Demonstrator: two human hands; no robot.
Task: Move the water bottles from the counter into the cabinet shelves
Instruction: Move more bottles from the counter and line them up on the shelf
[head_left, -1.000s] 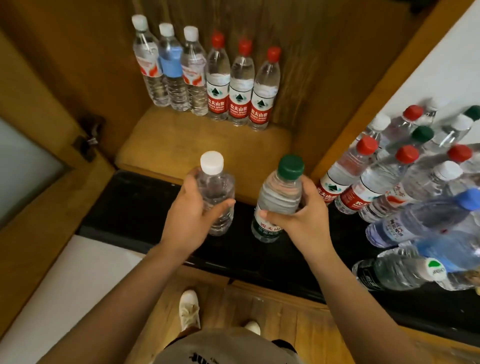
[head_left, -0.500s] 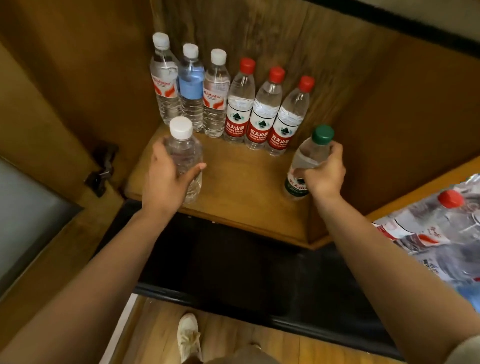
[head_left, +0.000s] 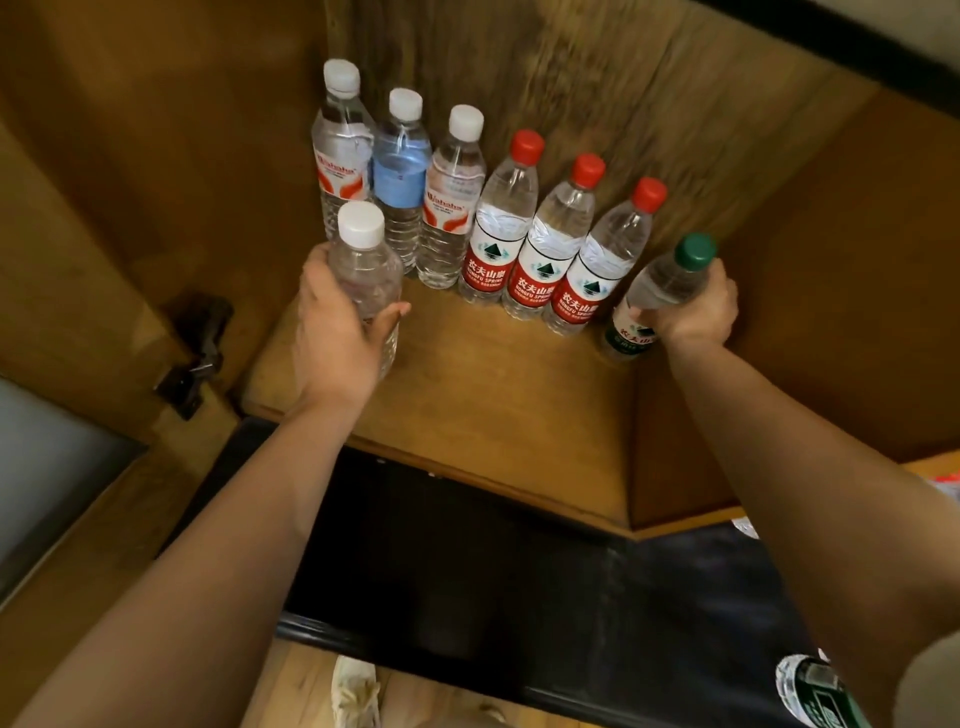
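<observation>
Both bottles carried deeper onto shelf; left hand grip holding white-capped bottle, right hand green-capped bottle.

I see six bottles in a row at the back of the cabinet shelf. My left hand grips a white-capped bottle; my right hand holds a tilted green-capped bottle.

Green-capped bottle moved beside red-capped row.

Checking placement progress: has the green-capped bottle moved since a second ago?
Yes. The green-capped bottle, gripped by the right hand, went from over the black counter to beside the red-capped row.
</observation>
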